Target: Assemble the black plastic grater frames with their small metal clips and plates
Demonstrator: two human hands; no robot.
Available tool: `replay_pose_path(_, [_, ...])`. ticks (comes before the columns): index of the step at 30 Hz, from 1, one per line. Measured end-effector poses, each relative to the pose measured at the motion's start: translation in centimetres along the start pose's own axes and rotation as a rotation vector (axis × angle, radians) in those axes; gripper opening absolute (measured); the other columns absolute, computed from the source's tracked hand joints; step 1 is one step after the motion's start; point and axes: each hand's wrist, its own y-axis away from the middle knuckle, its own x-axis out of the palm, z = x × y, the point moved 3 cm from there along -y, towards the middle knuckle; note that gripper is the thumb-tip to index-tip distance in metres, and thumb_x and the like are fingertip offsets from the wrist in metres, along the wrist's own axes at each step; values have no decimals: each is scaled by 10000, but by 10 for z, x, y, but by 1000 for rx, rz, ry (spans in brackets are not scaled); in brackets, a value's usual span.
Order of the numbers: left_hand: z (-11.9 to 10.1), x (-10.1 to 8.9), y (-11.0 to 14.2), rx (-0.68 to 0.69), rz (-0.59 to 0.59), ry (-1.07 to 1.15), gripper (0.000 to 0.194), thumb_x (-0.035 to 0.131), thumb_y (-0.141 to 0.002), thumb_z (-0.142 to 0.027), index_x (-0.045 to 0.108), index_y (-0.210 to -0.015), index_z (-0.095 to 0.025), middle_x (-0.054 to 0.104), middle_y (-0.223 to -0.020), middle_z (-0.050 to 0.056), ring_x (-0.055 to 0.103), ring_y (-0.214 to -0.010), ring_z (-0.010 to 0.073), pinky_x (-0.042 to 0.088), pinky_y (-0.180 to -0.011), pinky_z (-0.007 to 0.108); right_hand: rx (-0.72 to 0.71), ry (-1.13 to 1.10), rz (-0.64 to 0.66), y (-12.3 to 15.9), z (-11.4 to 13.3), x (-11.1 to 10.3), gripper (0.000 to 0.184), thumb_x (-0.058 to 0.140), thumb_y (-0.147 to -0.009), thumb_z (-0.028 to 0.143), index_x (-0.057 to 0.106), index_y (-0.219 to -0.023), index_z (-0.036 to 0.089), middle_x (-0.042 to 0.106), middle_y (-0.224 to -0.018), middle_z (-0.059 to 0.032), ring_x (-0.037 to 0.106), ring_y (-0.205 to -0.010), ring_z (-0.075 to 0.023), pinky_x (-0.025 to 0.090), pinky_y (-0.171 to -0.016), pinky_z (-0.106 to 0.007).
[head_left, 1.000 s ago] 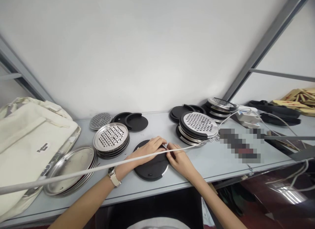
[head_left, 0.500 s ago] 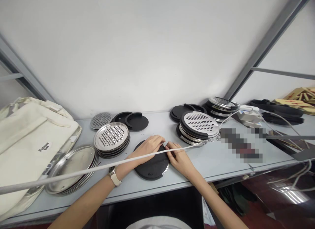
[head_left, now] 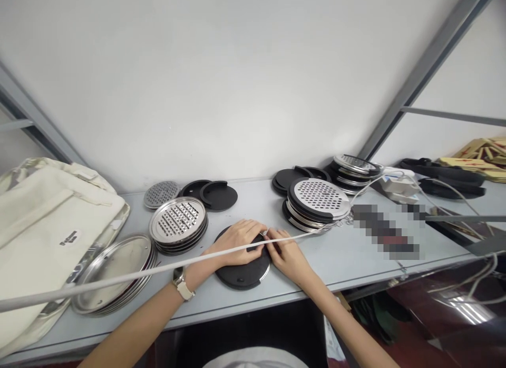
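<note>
A black round cover (head_left: 237, 278) lies on the table in front of me, with a strip of shiny metal rim showing along its right edge. My left hand (head_left: 240, 242) rests over its far part, fingers bent and pinching at the far right edge. From the right, my right hand (head_left: 285, 253) meets it there, thumb and fingertips pressed together. Between the fingertips a small metal piece (head_left: 264, 233) glints; its exact shape is hidden. A pale cord (head_left: 221, 253) runs across the view in front of both hands.
Left stand a stack of round grater plates (head_left: 177, 219), shiny metal discs (head_left: 118, 268) and a cream cloth bag (head_left: 43, 241). To the right are covered graters (head_left: 320, 196), black covers (head_left: 290, 179) and another stack (head_left: 351, 173). Small white boxes (head_left: 397, 184) sit beyond.
My left thumb has come forward and lies lower over the black cover, closer to my right fingers. Both hands otherwise keep their place at the edge.
</note>
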Motion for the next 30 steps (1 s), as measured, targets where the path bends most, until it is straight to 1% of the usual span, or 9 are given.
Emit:
replay_pose_path(3, [2,2,1,-7,23,19,227,532,-829,-215,496,-1048,-167,594,-1003,69,553,-975,203,445,-886,350,0,4,0,-1,1,0,177,340,-933,219,513,-908,193,578,-794,-51,522,-771,-195,403,-727,-311])
replay_pose_path(7, [6,3,2,-54,45,99,221,472,-882,-196,481,-1101,-173,577,-1086,77,542,-1026,185,438,-931,333,-12,15,9,-1,3,-1,171,347,-931,220,514,-905,194,586,-809,-58,527,-781,-199,406,-740,-317])
replay_pose_path(9, [8,3,2,-82,52,147,230,469,-889,-210,477,-1116,-179,573,-1105,74,543,-1030,181,437,-938,329,-26,23,15,-1,3,-1,169,348,-928,209,515,-910,195,593,-818,-61,531,-786,-201,408,-744,-319])
replay_pose_path(15, [9,1,0,-150,84,230,188,488,-884,-264,502,-1058,-193,595,-1022,55,572,-938,173,461,-868,310,-50,51,6,1,3,1,168,362,-910,175,528,-915,193,602,-813,-62,534,-776,-199,413,-718,-308])
replay_pose_path(21, [8,0,1,-150,80,228,150,480,-888,-267,489,-1011,-182,584,-991,57,571,-892,170,458,-827,302,-46,55,21,0,4,2,172,360,-904,169,529,-885,192,598,-818,-62,535,-781,-199,409,-720,-303])
replay_pose_path(25, [8,1,1,-155,80,230,107,480,-887,-255,467,-969,-186,580,-948,40,569,-847,161,459,-794,286,-58,78,18,0,6,2,175,359,-901,159,532,-904,190,605,-822,-61,532,-782,-202,403,-719,-304])
replay_pose_path(30, [7,-1,1,-151,86,266,103,481,-884,-253,459,-966,-194,580,-947,36,568,-841,159,456,-775,272,-55,131,-3,2,5,3,183,360,-898,154,535,-858,189,586,-744,-50,522,-725,-195,391,-720,-306])
